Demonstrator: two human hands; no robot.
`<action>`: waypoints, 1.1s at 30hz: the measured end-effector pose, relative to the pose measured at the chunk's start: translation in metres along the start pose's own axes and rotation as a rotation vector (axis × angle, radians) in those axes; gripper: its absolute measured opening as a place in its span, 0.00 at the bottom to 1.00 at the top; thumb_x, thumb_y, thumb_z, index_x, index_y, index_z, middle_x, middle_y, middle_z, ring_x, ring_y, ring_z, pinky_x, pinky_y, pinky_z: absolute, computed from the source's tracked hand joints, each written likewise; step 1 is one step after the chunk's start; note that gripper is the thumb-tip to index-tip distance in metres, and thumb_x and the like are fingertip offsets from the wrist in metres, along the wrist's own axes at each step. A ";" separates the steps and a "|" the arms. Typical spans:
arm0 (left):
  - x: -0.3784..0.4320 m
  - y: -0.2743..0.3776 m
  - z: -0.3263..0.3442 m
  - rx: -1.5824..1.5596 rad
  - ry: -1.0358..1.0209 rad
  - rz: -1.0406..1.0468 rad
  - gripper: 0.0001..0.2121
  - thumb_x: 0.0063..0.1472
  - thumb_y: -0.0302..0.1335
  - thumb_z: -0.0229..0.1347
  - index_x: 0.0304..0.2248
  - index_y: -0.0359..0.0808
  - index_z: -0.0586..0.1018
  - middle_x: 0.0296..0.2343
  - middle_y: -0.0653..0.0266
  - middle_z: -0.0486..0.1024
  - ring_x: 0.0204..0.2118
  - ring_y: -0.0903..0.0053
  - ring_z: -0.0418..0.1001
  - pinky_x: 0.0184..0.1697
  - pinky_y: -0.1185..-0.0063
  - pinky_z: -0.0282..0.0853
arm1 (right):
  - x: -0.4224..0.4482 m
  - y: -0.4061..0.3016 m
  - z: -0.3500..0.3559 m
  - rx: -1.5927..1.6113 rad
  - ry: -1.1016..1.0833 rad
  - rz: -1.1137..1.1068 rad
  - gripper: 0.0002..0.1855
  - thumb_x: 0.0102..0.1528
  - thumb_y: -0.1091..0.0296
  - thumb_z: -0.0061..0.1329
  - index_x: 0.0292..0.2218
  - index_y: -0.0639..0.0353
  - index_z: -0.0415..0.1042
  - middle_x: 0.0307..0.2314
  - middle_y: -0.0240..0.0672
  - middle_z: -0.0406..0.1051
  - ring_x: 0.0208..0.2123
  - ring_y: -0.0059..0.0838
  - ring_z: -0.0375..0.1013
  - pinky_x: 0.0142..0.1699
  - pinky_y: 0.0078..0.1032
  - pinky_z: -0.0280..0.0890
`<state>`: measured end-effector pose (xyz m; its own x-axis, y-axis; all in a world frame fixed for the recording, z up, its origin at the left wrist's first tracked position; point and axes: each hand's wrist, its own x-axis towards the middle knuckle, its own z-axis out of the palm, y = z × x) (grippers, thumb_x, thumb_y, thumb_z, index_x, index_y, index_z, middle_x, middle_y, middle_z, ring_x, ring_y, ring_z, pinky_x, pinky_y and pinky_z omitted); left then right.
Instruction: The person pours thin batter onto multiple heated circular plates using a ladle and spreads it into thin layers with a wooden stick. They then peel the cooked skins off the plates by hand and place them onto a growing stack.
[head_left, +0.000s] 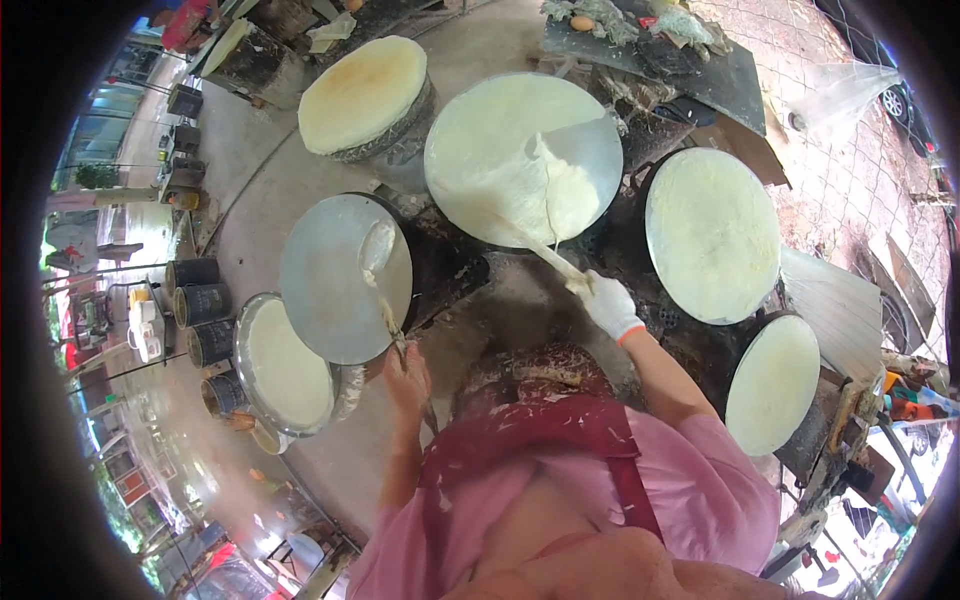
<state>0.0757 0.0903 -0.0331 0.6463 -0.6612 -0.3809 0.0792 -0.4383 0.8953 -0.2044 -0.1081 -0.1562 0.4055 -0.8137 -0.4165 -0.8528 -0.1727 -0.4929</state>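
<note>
In a white work glove, my right hand (611, 306) grips the pale handle of a batter spreader (551, 259), whose far part is blurred over the middle griddle (611, 176). Pale batter (510, 112) covers much of that griddle, with a thick pool at its near right and bare metal at its right edge. My bare left hand (407, 379) is closed around the long, batter-crusted handle of a ladle (377, 244). The ladle's bowl is over the bare grey griddle (322, 285) on the left. Beside that griddle stands a wide metal basin (246, 360) of pale batter.
A griddle with a browned sheet (364, 94) stands far left. Two more coated round griddles (712, 236) (772, 386) are on the right. Dark buckets (202, 304) line the left. A cluttered dark board (720, 82) and wire fence (817, 157) lie beyond, far right.
</note>
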 end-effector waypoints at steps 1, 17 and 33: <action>-0.005 0.001 0.006 0.007 0.006 0.001 0.11 0.64 0.33 0.45 0.29 0.33 0.67 0.09 0.72 0.56 0.07 0.86 0.53 0.09 0.85 0.46 | -0.003 0.010 -0.012 0.026 0.026 0.044 0.21 0.57 0.50 0.37 0.36 0.62 0.66 0.25 0.55 0.71 0.31 0.53 0.72 0.35 0.47 0.64; -0.022 0.015 0.047 0.065 0.015 -0.033 0.08 0.63 0.31 0.47 0.32 0.34 0.69 0.12 0.76 0.59 0.09 0.89 0.54 0.11 0.87 0.47 | 0.118 0.028 -0.087 0.014 0.278 0.192 0.26 0.56 0.50 0.39 0.50 0.57 0.59 0.30 0.54 0.71 0.33 0.53 0.72 0.38 0.43 0.66; 0.001 0.024 0.080 0.068 -0.052 -0.058 0.09 0.64 0.32 0.45 0.30 0.35 0.68 0.11 0.74 0.60 0.08 0.88 0.54 0.10 0.86 0.49 | -0.006 0.025 -0.057 1.422 -0.071 0.449 0.15 0.54 0.60 0.48 0.45 0.43 0.70 0.14 0.17 0.60 0.12 0.11 0.55 0.14 0.12 0.47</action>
<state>0.0179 0.0305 -0.0303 0.6018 -0.6635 -0.4445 0.0625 -0.5157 0.8545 -0.2471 -0.1389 -0.1230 0.2532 -0.6158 -0.7461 0.1016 0.7839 -0.6125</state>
